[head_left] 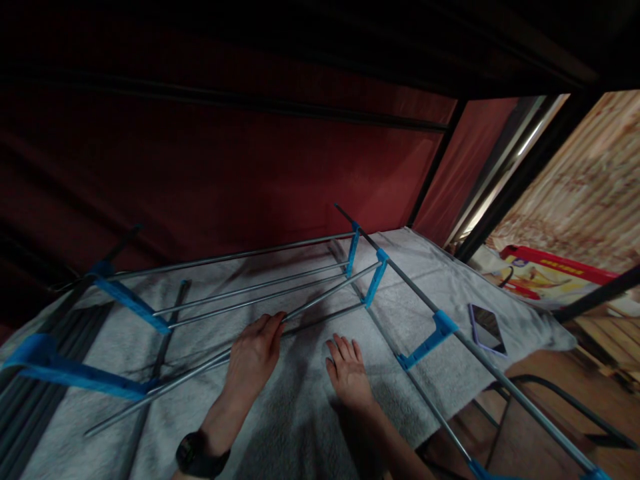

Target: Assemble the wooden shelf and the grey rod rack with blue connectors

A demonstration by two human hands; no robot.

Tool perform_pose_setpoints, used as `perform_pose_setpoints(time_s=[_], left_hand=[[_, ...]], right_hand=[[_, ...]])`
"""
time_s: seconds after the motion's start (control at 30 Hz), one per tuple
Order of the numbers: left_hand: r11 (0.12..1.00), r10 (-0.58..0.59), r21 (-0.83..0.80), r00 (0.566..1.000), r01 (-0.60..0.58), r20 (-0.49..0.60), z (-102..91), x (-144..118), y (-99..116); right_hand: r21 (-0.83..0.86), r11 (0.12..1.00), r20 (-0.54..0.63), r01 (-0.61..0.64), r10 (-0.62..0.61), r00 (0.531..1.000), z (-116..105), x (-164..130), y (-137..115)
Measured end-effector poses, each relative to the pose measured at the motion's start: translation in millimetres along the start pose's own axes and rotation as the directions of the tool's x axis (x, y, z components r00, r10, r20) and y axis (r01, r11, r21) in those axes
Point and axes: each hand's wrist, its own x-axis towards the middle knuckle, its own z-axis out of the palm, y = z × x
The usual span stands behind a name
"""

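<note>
My left hand point(256, 347), a dark watch on its wrist, is closed around a thin metal tube point(330, 292). The tube slants across a frame of metal tubes and blue plastic brackets. Its right end meets a blue bracket point(376, 280); its left end sticks out past another blue bracket point(80, 375) at the lower left. Whether that end is seated there I cannot tell. Palm down over the pale fleecy cloth point(300, 413), my right hand point(347, 370) has its fingers stretched out and holds nothing. Further crossbars point(260, 288) run behind my left hand between the brackets.
Several dark tubes point(47, 393) lie side by side at the left. A phone point(487, 329) rests on the cloth at the right, near a red and yellow box point(560, 277). Dark red fabric point(250, 180) hangs behind; a black post point(530, 173) stands at the right.
</note>
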Motion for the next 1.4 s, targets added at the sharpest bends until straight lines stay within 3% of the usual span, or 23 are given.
perform_pose_setpoints(time_s=[0.33,0.57,0.7,0.83,1.1,1.4], left_hand=[[0.997,0.061,0.050,0.997,-0.059,-0.044,0.2,0.2,-2.2],[0.976,-0.110,0.193,0.994,0.104,0.021,-0.7,7.7,-14.6],[0.958,-0.118,0.265,0.993,0.108,0.024,-0.4,18.1,-15.9],[0.954,-0.131,0.280,0.990,0.109,0.059,12.4,16.6,-17.4],[0.965,-0.183,0.221,0.968,0.143,0.173,42.5,-10.4,-25.1],[0.983,-0.117,0.167,0.965,0.079,0.236,70.6,-38.4,-26.9]], right_hand=[[0.027,1.000,-0.015,0.007,-0.006,1.000,-0.7,-0.1,-0.6],[0.042,0.999,-0.019,0.000,0.001,1.000,-2.4,0.1,-2.1],[0.039,0.999,-0.021,-0.009,0.010,1.000,-2.7,-0.1,-2.9],[0.032,0.999,-0.021,-0.011,0.011,1.000,-3.2,0.0,-2.8],[0.021,1.000,0.011,-0.015,0.014,1.000,-2.6,0.7,-0.8],[-0.033,0.998,0.027,0.045,-0.045,0.999,4.4,-2.8,8.2]])
